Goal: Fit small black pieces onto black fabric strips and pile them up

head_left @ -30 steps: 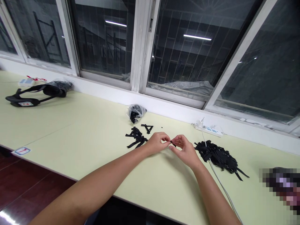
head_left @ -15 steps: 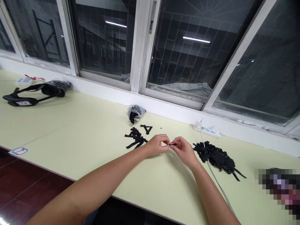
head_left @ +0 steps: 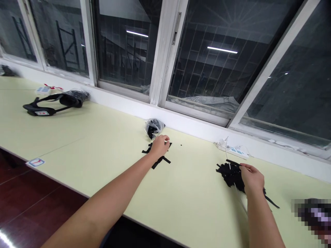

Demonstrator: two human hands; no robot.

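Note:
My left hand (head_left: 159, 145) reaches forward over a small heap of black strips (head_left: 160, 160) on the pale green table (head_left: 103, 144). Its fingers are curled into a loose pinch, and what they hold is hidden. My right hand (head_left: 252, 179) rests on the near side of a larger pile of black strips (head_left: 229, 174) to the right. Its fingers are bent down into that pile. The two hands are far apart.
A clear plastic bag of black parts (head_left: 153, 126) lies by the window sill just beyond my left hand. A white power strip (head_left: 232, 150) sits at the sill, its cable (head_left: 239, 199) running under the large pile. A black headset (head_left: 49, 103) lies far left. The table's front edge drops to a dark floor.
My hands were together at the table's middle, pinching a small black strip. The left has moved forward-left to the small heap, and the right has gone right to the large pile.

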